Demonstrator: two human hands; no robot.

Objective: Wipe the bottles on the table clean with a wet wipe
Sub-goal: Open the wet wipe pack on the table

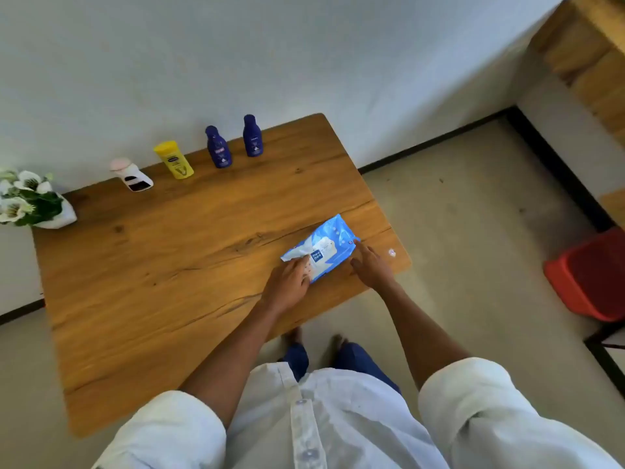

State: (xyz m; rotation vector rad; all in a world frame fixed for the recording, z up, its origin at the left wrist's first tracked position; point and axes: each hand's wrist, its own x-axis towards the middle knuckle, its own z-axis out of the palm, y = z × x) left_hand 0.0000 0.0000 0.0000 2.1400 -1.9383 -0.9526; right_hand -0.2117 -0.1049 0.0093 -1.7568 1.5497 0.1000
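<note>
Both grips, left (287, 282) and right (370, 267), rest open-fingered on wipes pack (321, 248) atop wooden table (169, 265).

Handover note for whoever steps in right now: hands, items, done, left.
Left hand: fingers resting on the near end of the wet wipe pack, no curl visible. Right hand: fingers straight, touching the pack's right edge.
Pack lies flat near the table's right edge; no wipe visible outside it.
Four bottles stand along the far edge: white bottle, yellow bottle, two blue bottles.
Done: nothing wiped, as far as can be seen.
Left: pull a wipe, wipe all four.
</note>
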